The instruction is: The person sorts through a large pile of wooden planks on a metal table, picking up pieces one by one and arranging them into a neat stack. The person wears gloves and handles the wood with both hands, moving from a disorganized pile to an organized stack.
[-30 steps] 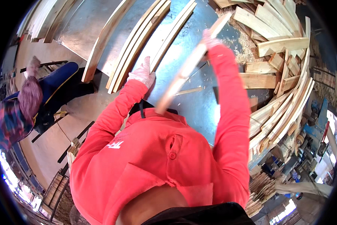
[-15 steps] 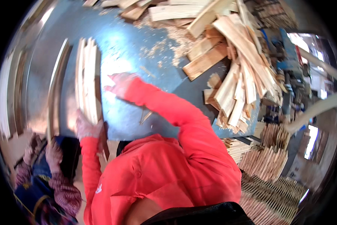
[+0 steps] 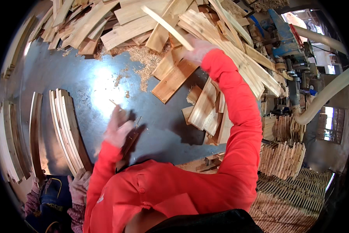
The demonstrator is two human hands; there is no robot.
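Note:
My right hand is closed around the end of a narrow pale wooden slat above the wood pile, and the slat points away to the far left. Low over the near part of the metal table, my left hand has its fingers apart and holds nothing that I can see; motion blurs it a little. A thin splinter lies beside it. To its left stands a small bundle of slats, with a co-worker's gloved hand at its near end.
Loose boards heap along the far side, with sawdust before them. More boards lie at right. A blue machine and a pale hose stand beyond; stacked wood sits lower right. The co-worker handles another slat.
My left hand has let go of the slat bundle and moved right. My right hand has reached far right and taken hold of a slat. The co-worker's hand has come to the bundle.

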